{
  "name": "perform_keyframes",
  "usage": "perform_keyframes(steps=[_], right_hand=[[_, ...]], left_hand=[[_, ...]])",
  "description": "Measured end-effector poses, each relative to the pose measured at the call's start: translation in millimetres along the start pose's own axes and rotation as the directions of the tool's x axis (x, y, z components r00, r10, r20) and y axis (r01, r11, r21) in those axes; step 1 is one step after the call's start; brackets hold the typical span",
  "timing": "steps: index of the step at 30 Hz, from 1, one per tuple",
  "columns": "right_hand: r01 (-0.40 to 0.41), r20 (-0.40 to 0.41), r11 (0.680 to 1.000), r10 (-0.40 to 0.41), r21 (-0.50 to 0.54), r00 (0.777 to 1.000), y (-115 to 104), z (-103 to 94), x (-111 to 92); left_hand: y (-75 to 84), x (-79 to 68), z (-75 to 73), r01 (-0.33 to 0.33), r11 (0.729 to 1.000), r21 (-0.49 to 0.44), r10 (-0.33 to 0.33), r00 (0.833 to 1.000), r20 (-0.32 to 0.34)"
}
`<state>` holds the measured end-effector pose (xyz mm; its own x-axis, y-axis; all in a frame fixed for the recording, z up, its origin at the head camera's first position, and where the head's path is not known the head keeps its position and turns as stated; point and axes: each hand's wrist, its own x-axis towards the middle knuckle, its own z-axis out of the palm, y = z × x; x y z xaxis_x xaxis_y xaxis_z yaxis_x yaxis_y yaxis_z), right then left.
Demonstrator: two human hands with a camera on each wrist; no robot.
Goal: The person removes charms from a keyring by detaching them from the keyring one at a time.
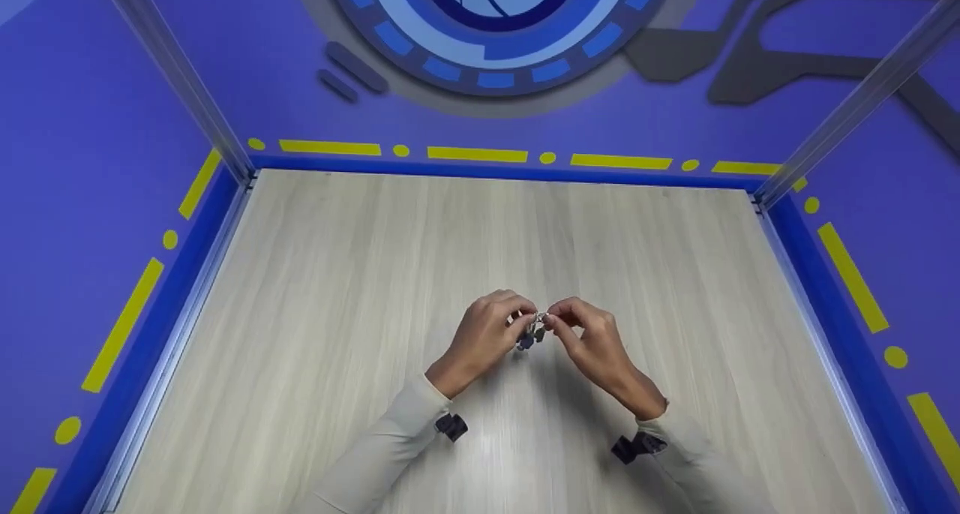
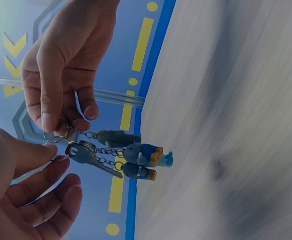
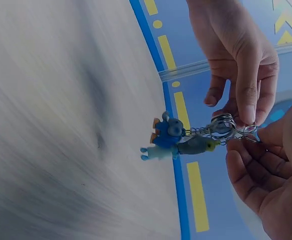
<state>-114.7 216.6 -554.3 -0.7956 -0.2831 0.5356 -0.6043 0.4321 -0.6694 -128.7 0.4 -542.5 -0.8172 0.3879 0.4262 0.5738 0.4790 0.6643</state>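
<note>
The left forearm (image 1: 379, 454), sleeved in pale grey cloth, and the right forearm (image 1: 701, 461), sleeved alike, are stretched forward and angled inward, with the left wrist (image 1: 450, 377) and the right wrist (image 1: 643, 395) bared. A pinch between thumb and forefinger is formed by the bare left hand (image 1: 487, 332) and likewise by the bare right hand (image 1: 598, 340). Their pinching fingertips (image 1: 529, 308) are held near each other; the other fingers are loosely bent.

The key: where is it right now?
Left of centre in the left-wrist view, the key hangs beside the figurine charms, close to the left hand and right hand.
</note>
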Motion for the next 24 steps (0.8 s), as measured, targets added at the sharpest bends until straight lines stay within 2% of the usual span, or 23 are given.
perform_keyframes(steps=[3,7,10,14,19,24], right_hand=[[0.007,-0.003,1.000,-0.007,-0.001,1.000,-0.4,-0.8,0.0],[0.008,-0.015,1.000,-0.008,0.008,1.000,-0.8,-1.9,-0.1],[0.004,-0.027,1.000,-0.003,0.021,1.000,-0.3,-2.3,-0.9],[-0.026,-0.040,0.998,0.028,0.049,0.999,0.4,-1.6,-1.4],[-0.088,-0.037,0.991,0.092,0.100,0.995,-1.1,-1.9,-1.2],[-0.116,-0.021,0.984,0.119,0.133,0.993,-0.6,-2.6,-1.0]], left_hand=[[-0.5,0.1,1.1,-0.016,1.000,-0.009,0.016,1.000,-0.024],[-1.9,1.2,3.0,-0.012,0.995,-0.099,0.006,0.998,-0.062],[-3.6,1.7,4.7,0.015,0.980,-0.197,-0.033,0.996,-0.089],[-4.7,1.2,5.7,0.075,0.944,-0.322,-0.114,0.988,-0.107],[-4.8,1.1,5.9,0.144,0.911,-0.386,-0.190,0.978,-0.084],[-7.1,1.3,5.4,0.191,0.904,-0.382,-0.210,0.978,-0.008]])
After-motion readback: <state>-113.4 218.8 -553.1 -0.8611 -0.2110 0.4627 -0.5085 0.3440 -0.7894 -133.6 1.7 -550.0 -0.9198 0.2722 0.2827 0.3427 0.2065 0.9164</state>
